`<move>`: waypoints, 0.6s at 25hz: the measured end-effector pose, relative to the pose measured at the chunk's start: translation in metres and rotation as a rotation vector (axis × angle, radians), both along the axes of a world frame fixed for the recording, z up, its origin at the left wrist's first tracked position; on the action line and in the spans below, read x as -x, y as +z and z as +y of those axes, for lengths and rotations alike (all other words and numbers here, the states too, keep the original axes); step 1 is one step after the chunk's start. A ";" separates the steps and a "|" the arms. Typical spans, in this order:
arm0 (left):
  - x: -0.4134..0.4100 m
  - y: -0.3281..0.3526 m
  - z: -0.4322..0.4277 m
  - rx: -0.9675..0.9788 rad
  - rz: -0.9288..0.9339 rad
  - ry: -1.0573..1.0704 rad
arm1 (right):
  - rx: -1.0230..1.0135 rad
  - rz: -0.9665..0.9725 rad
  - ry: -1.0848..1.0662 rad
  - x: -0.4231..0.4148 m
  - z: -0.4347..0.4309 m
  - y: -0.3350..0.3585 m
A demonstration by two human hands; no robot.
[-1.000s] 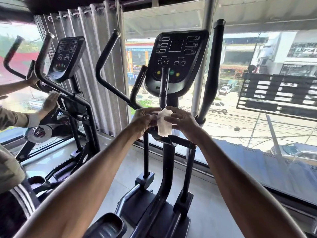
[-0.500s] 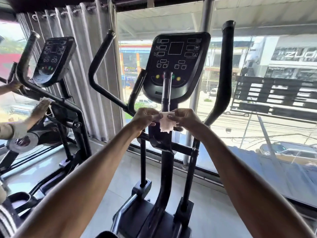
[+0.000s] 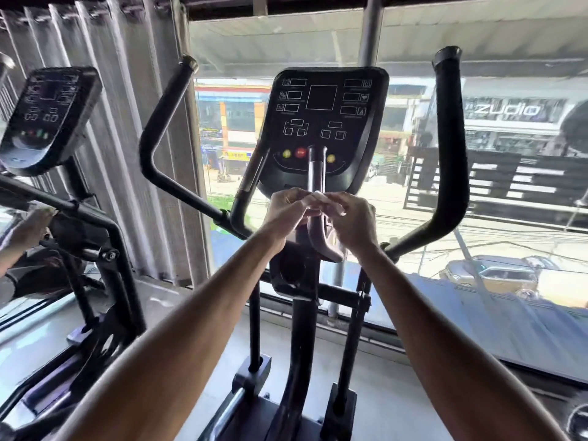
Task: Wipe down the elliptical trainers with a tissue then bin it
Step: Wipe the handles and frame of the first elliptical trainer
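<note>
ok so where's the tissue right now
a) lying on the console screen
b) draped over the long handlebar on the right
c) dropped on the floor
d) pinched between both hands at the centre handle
D: the tissue shows as a small white scrap pinched between the left hand and right hand, at the centre handle just below the console.

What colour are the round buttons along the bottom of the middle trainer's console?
Buttons: yellow, red, yellow in the head view; the centre grip may hide another.
</note>
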State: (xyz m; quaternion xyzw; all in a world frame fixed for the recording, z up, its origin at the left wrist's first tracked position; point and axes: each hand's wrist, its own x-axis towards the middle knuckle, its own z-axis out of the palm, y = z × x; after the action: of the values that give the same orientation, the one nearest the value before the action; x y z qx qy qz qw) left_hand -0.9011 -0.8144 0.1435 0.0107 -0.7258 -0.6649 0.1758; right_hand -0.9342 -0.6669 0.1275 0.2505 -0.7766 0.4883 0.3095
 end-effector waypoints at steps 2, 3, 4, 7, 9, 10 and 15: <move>0.013 -0.001 -0.005 -0.011 0.030 0.081 | 0.061 0.039 -0.087 0.007 -0.002 0.011; 0.021 -0.004 -0.008 -0.014 0.030 0.121 | 0.073 0.062 -0.134 0.011 -0.004 0.017; 0.027 -0.006 -0.008 -0.010 0.025 0.152 | 0.073 0.094 -0.178 0.016 -0.005 0.024; 0.039 -0.002 -0.002 0.000 0.006 0.208 | 0.092 0.128 -0.256 0.039 -0.018 0.042; 0.049 0.003 0.002 0.021 0.034 0.239 | 0.099 0.170 -0.239 0.057 -0.031 0.047; 0.053 0.006 0.005 0.028 0.038 0.247 | 0.085 0.189 -0.224 0.065 -0.037 0.047; 0.074 0.010 0.007 -0.143 -0.062 0.127 | -0.110 0.284 -0.255 0.089 -0.046 0.029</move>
State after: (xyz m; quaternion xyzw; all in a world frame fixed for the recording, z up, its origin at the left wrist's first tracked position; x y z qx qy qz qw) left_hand -0.9750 -0.8070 0.1531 0.0899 -0.6793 -0.7021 0.1938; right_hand -1.0230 -0.7131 0.1563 0.2329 -0.7760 0.3618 0.4612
